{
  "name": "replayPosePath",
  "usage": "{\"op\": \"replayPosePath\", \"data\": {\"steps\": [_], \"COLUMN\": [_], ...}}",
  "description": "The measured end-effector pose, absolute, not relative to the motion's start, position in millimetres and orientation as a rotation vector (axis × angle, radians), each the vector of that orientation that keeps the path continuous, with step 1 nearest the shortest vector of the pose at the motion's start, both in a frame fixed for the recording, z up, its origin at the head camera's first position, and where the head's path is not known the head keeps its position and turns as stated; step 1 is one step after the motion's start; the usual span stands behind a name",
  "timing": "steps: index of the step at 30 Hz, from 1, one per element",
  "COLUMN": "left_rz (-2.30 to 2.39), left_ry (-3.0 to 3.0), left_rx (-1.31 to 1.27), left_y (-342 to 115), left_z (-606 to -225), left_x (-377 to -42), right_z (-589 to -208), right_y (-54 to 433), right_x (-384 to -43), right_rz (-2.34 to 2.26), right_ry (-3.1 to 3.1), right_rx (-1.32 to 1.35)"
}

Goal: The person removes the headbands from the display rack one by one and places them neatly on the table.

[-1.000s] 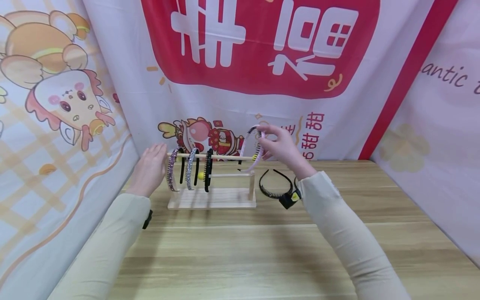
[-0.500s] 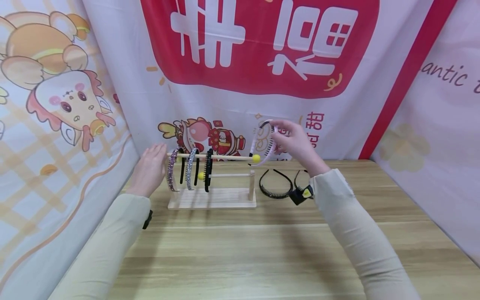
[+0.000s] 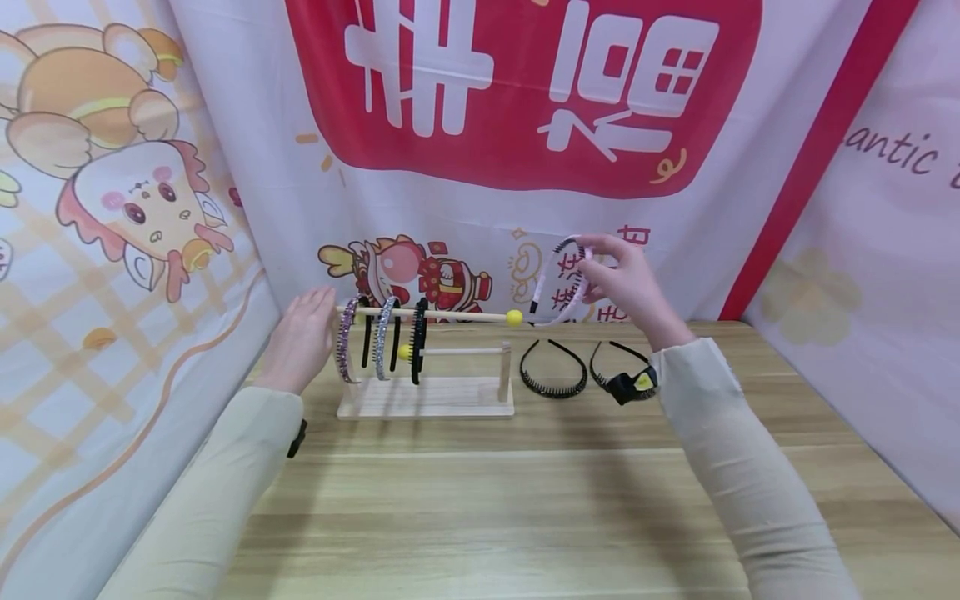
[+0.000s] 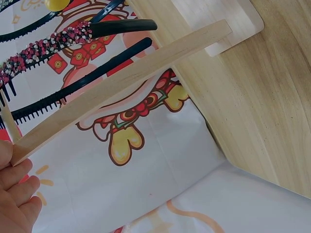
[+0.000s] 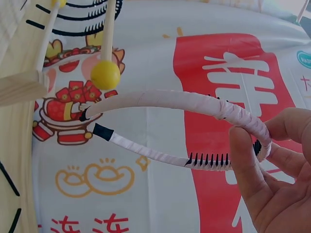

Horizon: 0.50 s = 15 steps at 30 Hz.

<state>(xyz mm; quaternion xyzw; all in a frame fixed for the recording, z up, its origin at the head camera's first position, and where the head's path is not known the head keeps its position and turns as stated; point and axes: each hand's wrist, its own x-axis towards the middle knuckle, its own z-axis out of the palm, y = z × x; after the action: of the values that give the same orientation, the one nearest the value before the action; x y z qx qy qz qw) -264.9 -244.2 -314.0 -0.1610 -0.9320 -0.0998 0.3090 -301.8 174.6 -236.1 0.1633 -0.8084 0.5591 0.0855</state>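
My right hand (image 3: 622, 279) pinches a pale pink, ribbon-wrapped headband (image 5: 170, 101) between thumb and fingers. The headband has black comb teeth inside and black tips. It hangs in the air to the right of the yellow ball (image 3: 513, 317) on the upper bar's end, apart from it. On a wooden headband rack (image 3: 427, 398), my left hand (image 3: 297, 337) holds the top of the left post (image 4: 121, 80). A purple beaded headband (image 3: 344, 342), a silver glittery headband (image 3: 384, 340) and a black headband (image 3: 417, 342) hang on the rack's bars.
Right of the rack, a black toothed headband (image 3: 555, 392) lies on the wooden table (image 3: 480, 508). Beside it lies another black headband with a bow (image 3: 622, 387), below the right forearm. Printed cloth (image 3: 450, 200) hangs behind and at both sides.
My right hand has carried the pink headband to the right, off the end of the upper bar and away from the yellow ball. The left hand stays at the rack's post.
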Motion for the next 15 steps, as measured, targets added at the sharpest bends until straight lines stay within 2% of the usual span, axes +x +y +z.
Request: {"op": "replayPosePath", "data": {"steps": [15], "left_rz": [-0.267], "left_ry": [-2.501], "left_rx": [-0.428], "left_y": [-244.4], "left_z": [-312.9], "left_x": [-264.3], "right_z": [-240.3], "right_y": [217.5], "right_x": [-303.6], "right_rz": [1.657], "right_ry": [-2.408], "right_rx": [0.323]}}
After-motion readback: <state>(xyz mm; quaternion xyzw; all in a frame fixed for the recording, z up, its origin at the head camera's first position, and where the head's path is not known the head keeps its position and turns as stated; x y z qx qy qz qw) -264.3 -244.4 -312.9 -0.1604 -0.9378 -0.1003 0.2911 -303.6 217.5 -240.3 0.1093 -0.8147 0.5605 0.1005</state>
